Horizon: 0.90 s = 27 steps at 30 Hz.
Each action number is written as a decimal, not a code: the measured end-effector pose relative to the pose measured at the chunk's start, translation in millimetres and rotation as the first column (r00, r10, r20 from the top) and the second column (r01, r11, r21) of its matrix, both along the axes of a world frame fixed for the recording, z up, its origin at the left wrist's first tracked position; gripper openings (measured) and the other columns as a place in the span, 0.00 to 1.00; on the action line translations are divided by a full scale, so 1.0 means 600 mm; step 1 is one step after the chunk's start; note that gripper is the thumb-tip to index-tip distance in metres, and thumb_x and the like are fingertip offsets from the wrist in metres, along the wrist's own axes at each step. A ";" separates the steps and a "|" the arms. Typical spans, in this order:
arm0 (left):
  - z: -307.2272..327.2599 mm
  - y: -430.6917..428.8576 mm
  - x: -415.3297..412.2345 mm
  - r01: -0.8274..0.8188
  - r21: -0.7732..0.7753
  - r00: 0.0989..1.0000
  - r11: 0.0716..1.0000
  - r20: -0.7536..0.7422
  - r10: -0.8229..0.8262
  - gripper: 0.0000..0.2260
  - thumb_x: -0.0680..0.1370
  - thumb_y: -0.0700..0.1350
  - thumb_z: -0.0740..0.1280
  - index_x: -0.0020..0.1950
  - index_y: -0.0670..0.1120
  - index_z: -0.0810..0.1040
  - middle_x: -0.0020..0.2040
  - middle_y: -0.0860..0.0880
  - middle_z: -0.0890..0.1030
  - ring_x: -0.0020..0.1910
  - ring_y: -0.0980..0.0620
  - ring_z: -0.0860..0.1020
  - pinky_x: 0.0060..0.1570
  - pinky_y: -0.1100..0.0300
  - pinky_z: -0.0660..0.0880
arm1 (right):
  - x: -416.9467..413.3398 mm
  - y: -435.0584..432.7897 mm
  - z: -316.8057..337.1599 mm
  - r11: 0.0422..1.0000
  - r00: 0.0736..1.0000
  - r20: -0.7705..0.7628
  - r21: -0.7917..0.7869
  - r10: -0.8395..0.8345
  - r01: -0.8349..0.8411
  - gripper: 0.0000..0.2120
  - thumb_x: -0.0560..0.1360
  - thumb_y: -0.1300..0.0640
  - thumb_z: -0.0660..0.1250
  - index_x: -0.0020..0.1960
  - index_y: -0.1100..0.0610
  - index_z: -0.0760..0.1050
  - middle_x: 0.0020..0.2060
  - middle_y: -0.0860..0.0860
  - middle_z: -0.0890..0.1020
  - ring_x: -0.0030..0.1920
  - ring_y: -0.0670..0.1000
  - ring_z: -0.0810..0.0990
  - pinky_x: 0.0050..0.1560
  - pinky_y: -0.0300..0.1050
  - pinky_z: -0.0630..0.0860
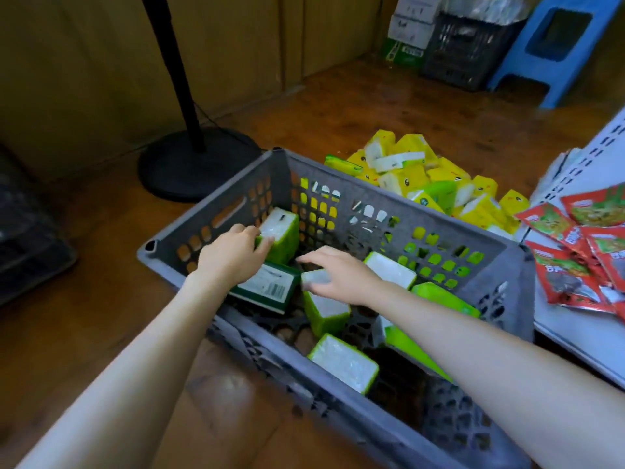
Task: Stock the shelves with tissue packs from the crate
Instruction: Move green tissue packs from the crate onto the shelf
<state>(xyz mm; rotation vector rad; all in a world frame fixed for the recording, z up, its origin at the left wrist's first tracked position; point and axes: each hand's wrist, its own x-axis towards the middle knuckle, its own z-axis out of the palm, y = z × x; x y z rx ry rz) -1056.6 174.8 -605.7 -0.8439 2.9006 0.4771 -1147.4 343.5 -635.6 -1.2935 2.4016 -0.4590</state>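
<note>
We have one view only, from a wide-angle camera on the person's head, facing forward and steeply down. It sits close over the grey crate point(389, 194), which fills the lower middle, with both forearms running in from the bottom corners. The floor point(372, 106), a blue stool point(575, 69) and the shelf point(575, 333) edge curve away at the margins.
</note>
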 end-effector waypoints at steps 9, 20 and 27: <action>0.002 0.005 0.003 -0.033 0.206 0.987 0.978 -0.145 0.064 0.29 0.78 0.65 0.44 0.73 0.53 0.63 0.70 0.50 0.67 0.69 0.48 0.66 0.60 0.50 0.65 | -0.020 -0.148 -0.081 0.938 0.999 -0.027 0.345 0.025 -0.014 0.35 0.73 0.42 0.66 0.74 0.50 0.57 0.66 0.57 0.69 0.65 0.59 0.69 0.59 0.52 0.70; 0.002 0.004 0.000 -0.079 0.268 0.982 0.960 -0.145 0.121 0.30 0.76 0.66 0.39 0.74 0.56 0.60 0.71 0.50 0.67 0.69 0.48 0.67 0.61 0.48 0.64 | -0.031 -0.139 -0.103 0.929 0.998 0.039 0.369 -0.042 0.025 0.38 0.71 0.46 0.70 0.75 0.46 0.53 0.68 0.57 0.70 0.66 0.59 0.70 0.60 0.50 0.69; -0.004 -0.002 0.000 -0.108 0.281 0.978 0.953 -0.143 0.153 0.30 0.77 0.65 0.39 0.75 0.55 0.59 0.71 0.49 0.67 0.71 0.48 0.64 0.61 0.48 0.63 | -0.017 -0.133 -0.081 0.991 0.962 0.240 0.044 -0.131 0.124 0.37 0.70 0.57 0.72 0.73 0.53 0.57 0.65 0.56 0.67 0.65 0.57 0.69 0.64 0.49 0.68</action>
